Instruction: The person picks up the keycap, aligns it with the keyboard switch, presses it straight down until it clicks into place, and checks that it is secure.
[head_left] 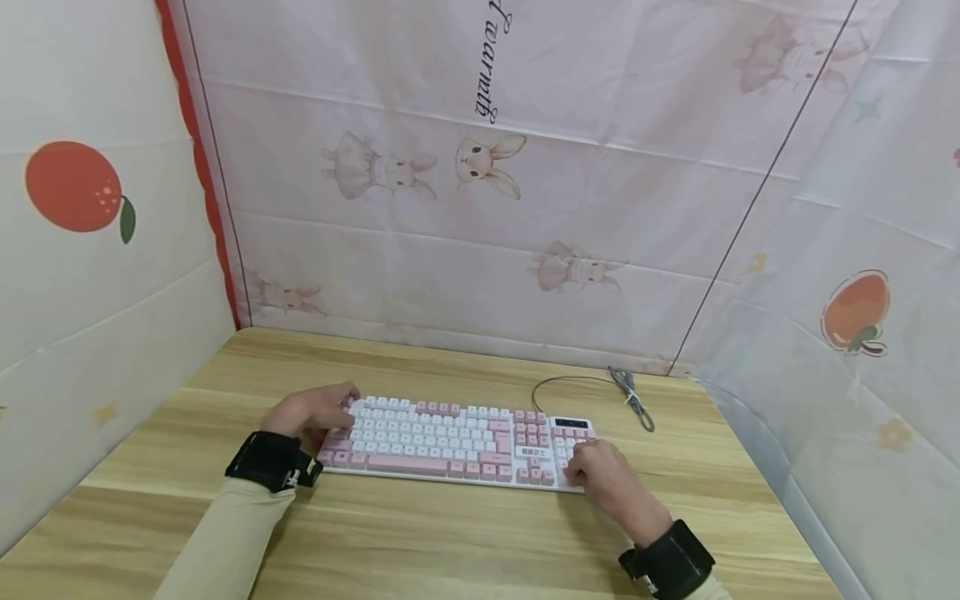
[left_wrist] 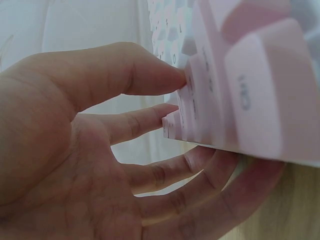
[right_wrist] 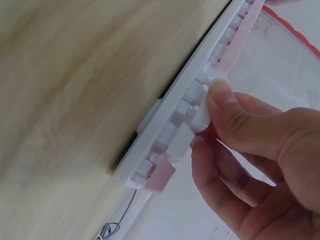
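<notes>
A full-size keyboard (head_left: 427,435) with white and pink keycaps lies on the wooden table. At its left end, my left hand (head_left: 303,412) grips the edge. The left wrist view shows the thumb (left_wrist: 155,80) against the pink keys near the Ctrl key (left_wrist: 250,92), with the other fingers along the keyboard's side and lower edge. Over the number pad, my right hand (head_left: 611,479) pinches a white keycap (right_wrist: 202,116) between thumb and forefinger. Whether that keycap is off its switch I cannot tell.
A grey cable (head_left: 633,396), bundled in a loop, lies behind the keyboard's right end. Printed cloth walls (head_left: 450,250) stand at the back and both sides. The wooden table (head_left: 450,542) extends in front of the keyboard.
</notes>
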